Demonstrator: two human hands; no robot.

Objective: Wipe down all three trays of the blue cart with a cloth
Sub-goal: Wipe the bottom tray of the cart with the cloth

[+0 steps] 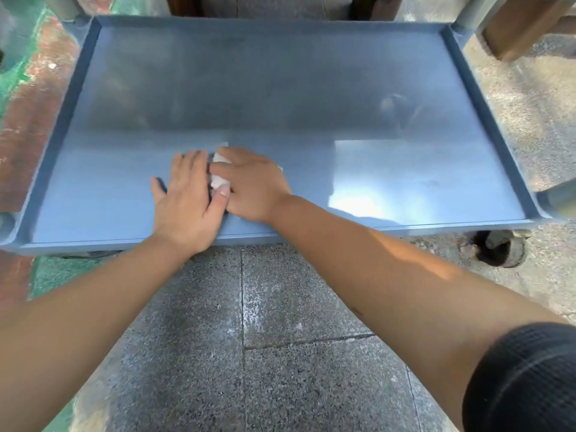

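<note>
A blue cart tray point(311, 88) with a raised rim lies low in front of me, its surface shiny with reflections. A small white cloth point(219, 181) rests on the tray near the front edge, mostly covered by my hands. My right hand point(254, 183) is curled over the cloth with the thumb pressing on it. Just to its left, my left hand point(185, 201) lies flat on the tray, palm down, its fingers touching the cloth's edge. The other trays are out of view.
A black caster wheel point(498, 249) sits under the tray's front right corner. Grey posts point(473, 14) rise at the far corners. A brown wooden piece point(526, 29) stands at the back right. Speckled granite floor point(296, 338) lies below me, with painted red and green floor point(28, 120) to the left.
</note>
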